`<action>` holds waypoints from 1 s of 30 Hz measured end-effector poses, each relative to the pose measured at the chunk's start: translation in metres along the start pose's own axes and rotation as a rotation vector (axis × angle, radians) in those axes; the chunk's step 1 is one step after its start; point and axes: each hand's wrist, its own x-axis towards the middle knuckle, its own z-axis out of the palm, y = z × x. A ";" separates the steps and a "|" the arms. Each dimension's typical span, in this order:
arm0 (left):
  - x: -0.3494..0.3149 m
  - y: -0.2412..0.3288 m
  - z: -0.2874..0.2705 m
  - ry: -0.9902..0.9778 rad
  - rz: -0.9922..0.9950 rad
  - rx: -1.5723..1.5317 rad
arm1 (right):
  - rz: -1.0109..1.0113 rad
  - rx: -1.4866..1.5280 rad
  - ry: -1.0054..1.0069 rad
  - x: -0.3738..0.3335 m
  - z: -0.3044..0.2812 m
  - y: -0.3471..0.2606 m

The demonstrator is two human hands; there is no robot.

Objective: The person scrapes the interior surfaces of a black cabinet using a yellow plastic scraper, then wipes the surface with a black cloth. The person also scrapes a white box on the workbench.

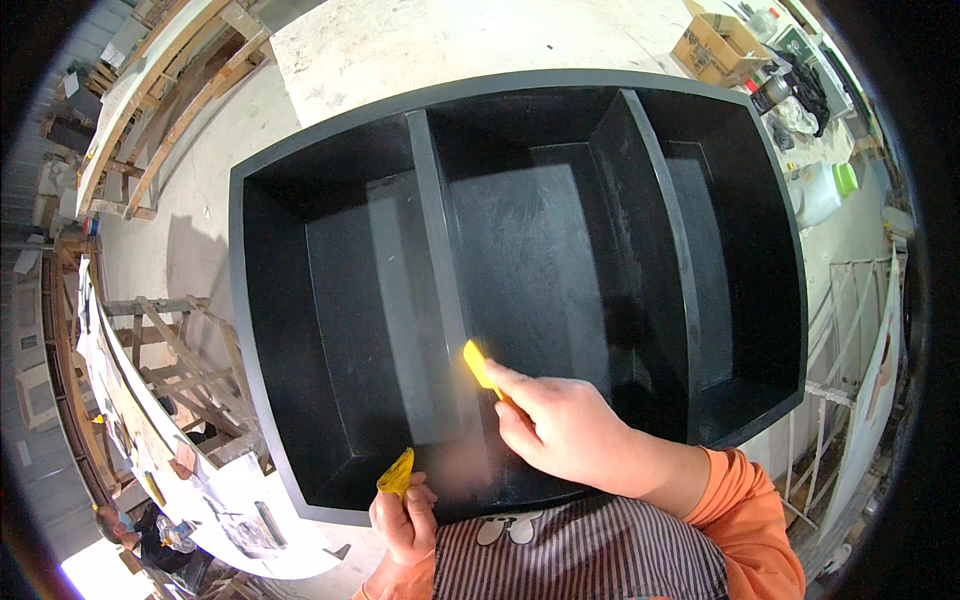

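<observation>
The left hand (403, 515) pinches a folded yellow piece (397, 473) over the near edge of the black case (540, 80), by its near left corner. Apart from it, the right hand (560, 420) grips a flat yellow tool (479, 366) at the left divider (437, 230); contact is unclear. Both dividers stand in place and the inside is black; surface work seems under way, what remains I cannot tell. Count: one case, three compartments, two dividers including the right divider (660, 185), two yellow items.
</observation>
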 end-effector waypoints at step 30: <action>-0.004 -0.005 0.007 0.063 0.025 -0.073 | 0.091 -0.246 -0.220 0.015 0.012 -0.015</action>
